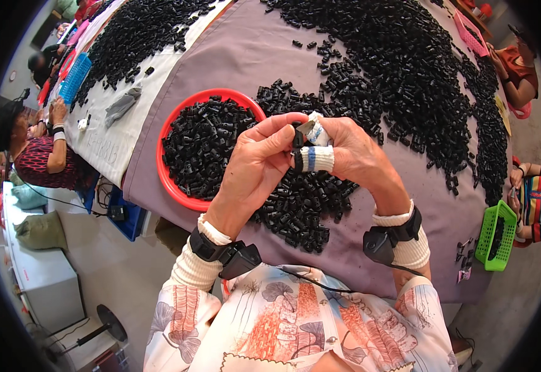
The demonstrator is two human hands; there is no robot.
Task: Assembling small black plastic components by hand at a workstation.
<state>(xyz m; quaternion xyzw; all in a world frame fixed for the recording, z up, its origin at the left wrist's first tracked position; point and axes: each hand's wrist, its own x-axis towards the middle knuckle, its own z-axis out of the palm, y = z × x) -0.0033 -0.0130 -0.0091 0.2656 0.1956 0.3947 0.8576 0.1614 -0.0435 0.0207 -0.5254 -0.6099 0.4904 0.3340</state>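
Note:
My left hand (pixel 255 161) pinches a small black plastic part (pixel 297 140) between thumb and forefinger, above the heap on the table. Facing it, my right hand (pixel 357 152) wears white cloth wraps (pixel 317 159) with blue stripes on its thumb and a finger. It grips a small flat grey blade (pixel 306 128) whose edge meets the top of the black part. Beneath both hands lies a pile of similar black parts (pixel 307 208). Left of them, a red round basin (pixel 165 170) is filled with the same parts; my left wrist partly covers its near rim.
A mauve cloth (pixel 221 56) covers the table, with a large heap of black parts (pixel 400 74) at the far right. A green basket (pixel 498 248) stands at the right edge. Co-workers sit along both sides, near a blue basket (pixel 75 77) and a pink basket (pixel 470 34).

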